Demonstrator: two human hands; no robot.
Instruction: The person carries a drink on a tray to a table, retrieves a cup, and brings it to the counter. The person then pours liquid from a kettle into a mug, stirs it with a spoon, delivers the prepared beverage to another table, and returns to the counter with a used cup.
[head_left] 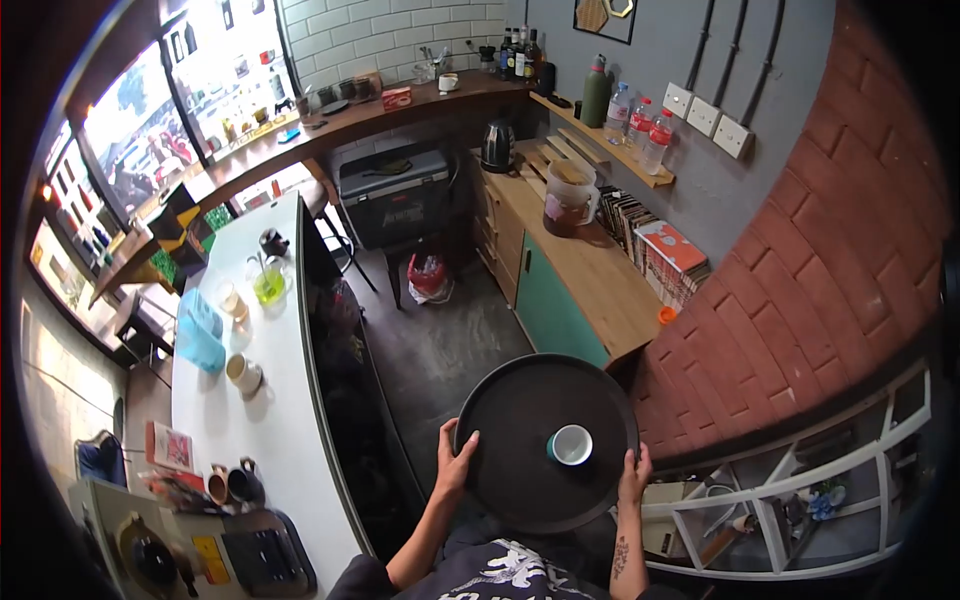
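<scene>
Round dark tray (pixel 510 480): held before the person's body at 6 o'clock in the view, gripped by both hands; clock positions below are from its centre. Left hand (pixel 457 460): closed on the rim near 9 o'clock, thumb on top. Right hand (pixel 634 475): closed on the rim between 3 and 4 o'clock; fingers beneath cannot be seen. Cup (pixel 571 446): on the tray, just off centre toward 3 o'clock, touched by neither hand. White counter (pixel 285 420): 9 to 10 o'clock. Jug (pixel 568 205): 12 o'clock, on a wooden cabinet (pixel 590 275).
</scene>
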